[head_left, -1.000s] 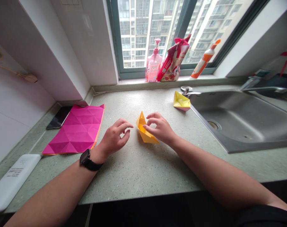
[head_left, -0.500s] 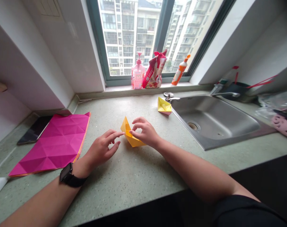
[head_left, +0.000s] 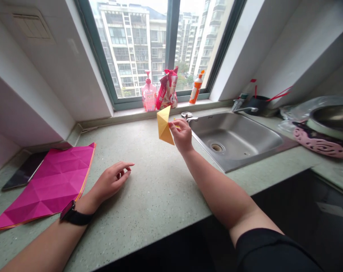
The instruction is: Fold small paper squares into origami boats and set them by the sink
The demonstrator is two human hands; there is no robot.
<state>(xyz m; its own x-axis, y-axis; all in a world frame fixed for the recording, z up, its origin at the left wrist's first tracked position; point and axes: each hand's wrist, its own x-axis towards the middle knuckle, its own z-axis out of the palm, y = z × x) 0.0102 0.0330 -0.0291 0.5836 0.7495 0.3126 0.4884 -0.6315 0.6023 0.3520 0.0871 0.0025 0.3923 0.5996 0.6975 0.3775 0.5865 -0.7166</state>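
My right hand [head_left: 183, 136] pinches an orange-yellow folded paper boat [head_left: 164, 125] between thumb and fingers. It holds the boat raised above the counter, tilted on end, near the sink's left edge. Only slivers of a yellow paper boat [head_left: 176, 119] show behind my right fingers. My left hand [head_left: 111, 180], with a black watch on the wrist, hovers low over or rests on the counter; I cannot tell which. Its index finger points right, the thumb stands a little apart, and nothing is in it.
Creased magenta paper [head_left: 51, 181] lies on the left of the counter [head_left: 143, 196], partly over a dark phone [head_left: 21, 172]. A steel sink [head_left: 245, 132] is at right. A pink pump bottle [head_left: 149, 94], a red bag [head_left: 168, 90] and an orange bottle [head_left: 196, 88] line the sill.
My right hand has lifted the orange-yellow boat off the counter and carried it forward, toward the window. My left hand has come away from the boat. The view has turned somewhat right.
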